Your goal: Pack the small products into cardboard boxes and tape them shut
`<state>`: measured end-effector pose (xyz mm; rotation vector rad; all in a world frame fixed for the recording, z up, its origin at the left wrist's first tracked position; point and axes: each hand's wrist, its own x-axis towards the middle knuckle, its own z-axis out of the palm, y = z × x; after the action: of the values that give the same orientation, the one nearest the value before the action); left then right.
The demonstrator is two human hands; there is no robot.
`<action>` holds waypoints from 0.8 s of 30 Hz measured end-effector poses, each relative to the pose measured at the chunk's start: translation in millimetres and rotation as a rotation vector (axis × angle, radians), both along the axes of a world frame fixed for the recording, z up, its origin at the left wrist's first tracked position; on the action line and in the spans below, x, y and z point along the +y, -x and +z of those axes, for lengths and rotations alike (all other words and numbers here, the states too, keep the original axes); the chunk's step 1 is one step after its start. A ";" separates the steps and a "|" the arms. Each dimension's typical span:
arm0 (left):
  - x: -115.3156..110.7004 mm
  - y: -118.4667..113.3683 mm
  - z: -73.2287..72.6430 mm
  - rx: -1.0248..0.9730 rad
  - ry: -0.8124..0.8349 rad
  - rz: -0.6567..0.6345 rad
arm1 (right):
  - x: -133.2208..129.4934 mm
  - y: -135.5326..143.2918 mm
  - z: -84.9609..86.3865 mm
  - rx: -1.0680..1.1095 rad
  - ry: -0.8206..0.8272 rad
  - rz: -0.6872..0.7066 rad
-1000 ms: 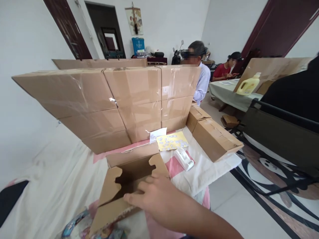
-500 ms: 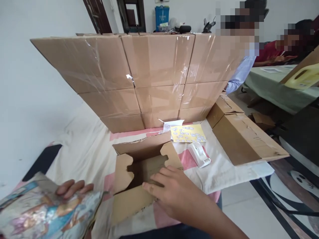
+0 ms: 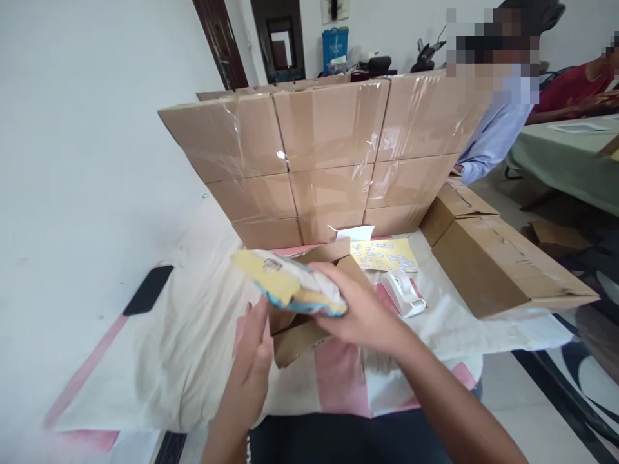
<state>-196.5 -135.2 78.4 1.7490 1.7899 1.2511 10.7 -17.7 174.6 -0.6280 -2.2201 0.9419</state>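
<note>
A printed plastic packet point(image 3: 290, 281), yellow, white and blue, is tilted above an open cardboard box point(image 3: 297, 343). My right hand point(image 3: 353, 306) is closed around the packet's right end. The packet and that hand hide most of the box's inside. My left hand point(image 3: 251, 351) is at the left side of the box, below the packet's left end, with its fingers fairly straight. Whether it touches the box's flap is hard to see. A white tape dispenser point(image 3: 403, 293) sits right of the box, near a yellow sheet of small labels point(image 3: 387, 254).
A wall of taped cardboard boxes point(image 3: 333, 148) stands behind the work spot. More cartons point(image 3: 512, 264) lie at the right table edge. A black phone point(image 3: 149, 290) rests on the cloth point(image 3: 178, 361) at left. A person in a blue sleeve point(image 3: 493, 135) is behind the cartons.
The packet has moved from the far left to above the box and passed from my left hand to my right. My left hand has come to the box's left side. The view has shifted left.
</note>
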 end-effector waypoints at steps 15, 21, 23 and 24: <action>6.8 -2.0 17.6 0.432 0.141 -0.174 | 65.8 23.7 -28.1 -1.130 0.060 0.209; 15.1 8.4 18.4 0.412 0.117 -0.189 | 65.2 27.6 -36.6 -1.111 -0.012 0.265; 23.8 10.1 22.5 0.370 0.101 -0.171 | 63.1 28.5 -38.6 -1.095 -0.032 0.290; 28.9 10.4 24.3 0.344 0.090 -0.150 | 61.9 29.1 -39.1 -1.084 -0.043 0.301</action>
<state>-206.9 -106.3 102.8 2.1008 1.8161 0.8360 -18.4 44.2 135.5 -0.9446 -3.3525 0.7598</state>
